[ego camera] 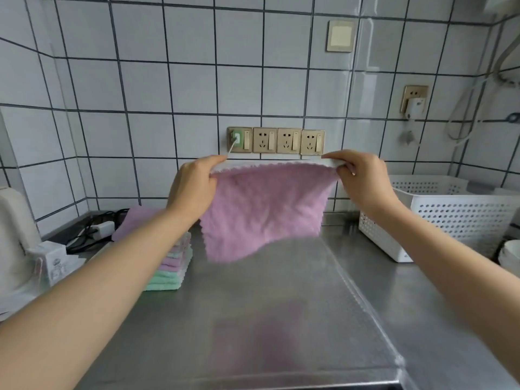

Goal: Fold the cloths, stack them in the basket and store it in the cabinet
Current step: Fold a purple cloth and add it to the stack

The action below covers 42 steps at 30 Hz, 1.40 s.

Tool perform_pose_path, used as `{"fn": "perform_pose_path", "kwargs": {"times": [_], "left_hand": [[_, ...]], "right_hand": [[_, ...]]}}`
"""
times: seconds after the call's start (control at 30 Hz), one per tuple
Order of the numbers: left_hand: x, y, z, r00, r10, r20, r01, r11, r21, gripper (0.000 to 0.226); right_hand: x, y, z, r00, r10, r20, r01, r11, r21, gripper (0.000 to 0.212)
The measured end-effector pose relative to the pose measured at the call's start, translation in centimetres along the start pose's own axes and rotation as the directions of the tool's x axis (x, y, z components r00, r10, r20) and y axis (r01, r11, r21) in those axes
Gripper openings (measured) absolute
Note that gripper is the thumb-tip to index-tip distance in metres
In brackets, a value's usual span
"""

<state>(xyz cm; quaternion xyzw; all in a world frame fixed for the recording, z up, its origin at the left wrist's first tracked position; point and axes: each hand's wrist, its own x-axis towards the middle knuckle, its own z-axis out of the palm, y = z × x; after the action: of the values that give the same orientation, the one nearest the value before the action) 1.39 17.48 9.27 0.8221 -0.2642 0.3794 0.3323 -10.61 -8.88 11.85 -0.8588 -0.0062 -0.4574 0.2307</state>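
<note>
A pink fluffy cloth [261, 212] hangs in the air above the steel counter, its top edge stretched level. My left hand [195, 185] pinches the cloth's upper left corner. My right hand [361, 177] pinches the upper right corner. The lower edge swings just above the counter. A stack of pink and green cloths [174, 263] lies on the counter at the left, partly hidden behind my left forearm. The white perforated basket [439, 218] stands on the counter at the right, by the wall.
The steel counter [281, 305] stretches toward me. A row of wall sockets [277, 140] is behind the cloth. A charger and black cables [98, 229] lie at the back left, beside a small white box [52, 260]. White bowls [510, 256] sit at the right edge.
</note>
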Motion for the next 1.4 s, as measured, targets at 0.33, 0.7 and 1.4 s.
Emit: {"fn": "perform_pose_path", "kwargs": {"times": [0.33,0.7,1.4], "left_hand": [[-16.2,-8.8,3.1,0.779,0.147,0.609,-0.171,0.985,-0.019,0.063],[-20.8,-10.2,1.4,0.727,0.072,0.683,-0.057,0.997,-0.045,0.042],[-17.2,-8.4,6.3,0.567,-0.637,0.522,0.759,0.651,-0.030,0.017]], "right_hand": [[-16.7,9.1,5.8,0.803,-0.109,0.586,0.171,0.984,-0.052,0.039],[-20.1,11.4,5.6,0.689,-0.066,0.721,0.108,0.994,-0.012,0.036],[-14.5,11.3,9.5,0.539,0.556,0.633,-0.752,0.656,0.064,0.031]]}}
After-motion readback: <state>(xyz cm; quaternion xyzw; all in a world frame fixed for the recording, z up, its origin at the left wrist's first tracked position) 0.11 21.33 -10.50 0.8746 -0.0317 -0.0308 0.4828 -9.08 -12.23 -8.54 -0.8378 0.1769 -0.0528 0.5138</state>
